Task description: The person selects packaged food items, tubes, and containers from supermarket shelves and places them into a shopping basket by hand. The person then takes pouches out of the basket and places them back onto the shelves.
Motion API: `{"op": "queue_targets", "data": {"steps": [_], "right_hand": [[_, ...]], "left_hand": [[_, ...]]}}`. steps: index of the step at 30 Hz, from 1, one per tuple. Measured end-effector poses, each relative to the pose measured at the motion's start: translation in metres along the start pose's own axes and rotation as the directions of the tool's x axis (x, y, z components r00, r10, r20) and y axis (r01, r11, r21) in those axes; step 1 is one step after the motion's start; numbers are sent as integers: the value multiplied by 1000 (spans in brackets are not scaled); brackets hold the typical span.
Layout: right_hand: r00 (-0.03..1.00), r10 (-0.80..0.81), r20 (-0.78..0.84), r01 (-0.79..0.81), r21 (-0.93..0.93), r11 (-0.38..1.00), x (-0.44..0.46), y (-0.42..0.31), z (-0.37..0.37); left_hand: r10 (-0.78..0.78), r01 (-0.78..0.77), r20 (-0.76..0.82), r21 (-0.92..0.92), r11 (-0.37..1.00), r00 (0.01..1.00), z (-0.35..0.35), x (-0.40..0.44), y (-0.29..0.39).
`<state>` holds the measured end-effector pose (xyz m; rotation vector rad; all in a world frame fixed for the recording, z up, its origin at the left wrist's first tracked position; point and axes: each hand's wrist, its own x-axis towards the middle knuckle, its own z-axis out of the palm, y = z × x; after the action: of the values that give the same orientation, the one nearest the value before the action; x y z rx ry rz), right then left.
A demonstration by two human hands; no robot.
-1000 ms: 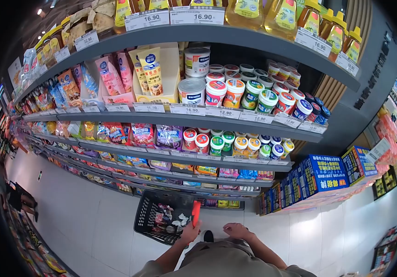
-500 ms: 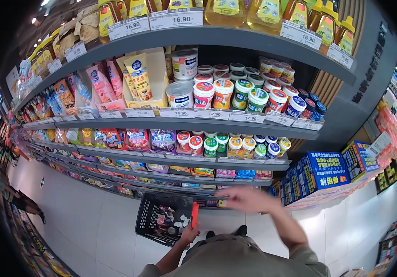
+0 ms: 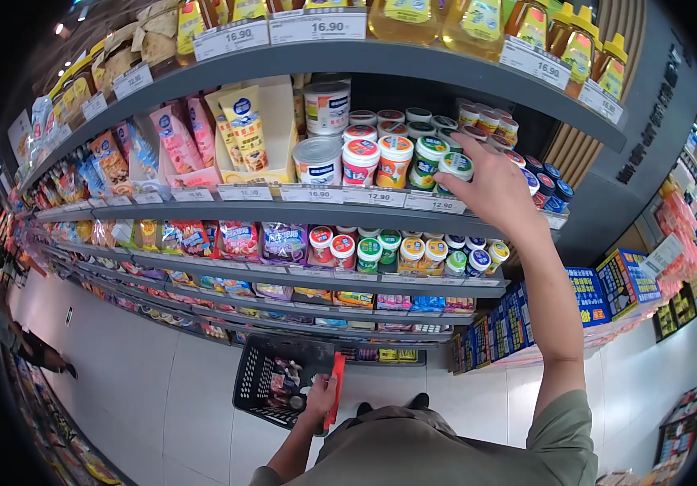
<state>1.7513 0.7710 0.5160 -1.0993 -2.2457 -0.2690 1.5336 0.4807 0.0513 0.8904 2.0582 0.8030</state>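
Observation:
At the middle shelf, my right hand is closed around a tub with a green-and-white lid. The thumb lies at its front and the fingers reach behind the lid, partly hiding it. Just left of it stand a green tub, an orange tub and a pink-red tub. Lower down, my left hand is wrapped around the red handle of a black shopping basket. Several small packaged items lie inside the basket.
Honey bottles line the upper shelf. Bagged sweets and smaller tubs fill the shelf below. Blue boxes are stacked at the right. A person's leg shows at the far left.
My right hand has risen from above the floor near the basket to the tubs and closed around the green-lidded one. My left hand stays on the basket handle.

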Motion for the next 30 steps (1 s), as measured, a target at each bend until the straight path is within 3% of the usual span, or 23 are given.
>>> {"op": "queue_targets", "data": {"steps": [3, 8, 10, 11, 14, 15, 16, 17, 20, 21, 23, 24, 26, 30], "right_hand": [[991, 99, 90, -103, 39, 994, 4, -3, -4], [997, 80, 18, -82, 133, 988, 3, 1, -6], [985, 123, -123, -83, 284, 955, -2, -1, -14], [984, 128, -121, -90, 281, 956, -6, -1, -18], [948, 278, -155, -135, 595, 792, -22, -12, -35], [948, 283, -148, -144, 592, 793, -31, -14, -36], [954, 280, -112, -128, 689, 713, -41, -15, -36], [958, 277, -74, -118, 777, 619, -52, -17, -36], [936, 208, 284, -345, 861, 375, -95, -31, -30], [915, 147, 376, -404, 860, 313, -108, -35, -25], [865, 63, 498, -501, 845, 188, -140, -35, 0], [828, 64, 557, -560, 820, 118, -154, -39, 8], [808, 68, 585, -589, 800, 116, -177, -40, 22], [739, 165, 653, -671, 736, 91, -214, -36, 43]], "left_hand": [[78, -78, -8, -63, 995, 997, -10, -2, 12], [195, -203, -95, -89, 975, 976, -12, 1, 18], [230, -243, -107, -120, 963, 967, -18, -4, 38], [275, -289, -99, -186, 939, 956, -20, -6, 47], [378, -358, -19, -367, 858, 926, -32, -15, 91], [435, -365, 40, -480, 798, 899, -38, -21, 110], [429, -354, 51, -481, 802, 902, -47, -29, 133], [482, -291, 167, -616, 732, 860, -57, -39, 158], [647, -9, 392, -851, 524, 654, -72, -58, 208], [629, 17, 412, -845, 535, 659, -72, -65, 222], [712, 278, 478, -878, 389, 514, -68, -81, 244], [694, 301, 498, -867, 396, 520, -69, -88, 252], [734, 498, 558, -796, 343, 387, -70, -97, 262], [687, 453, 617, -774, 442, 384, -59, -96, 251]]}}
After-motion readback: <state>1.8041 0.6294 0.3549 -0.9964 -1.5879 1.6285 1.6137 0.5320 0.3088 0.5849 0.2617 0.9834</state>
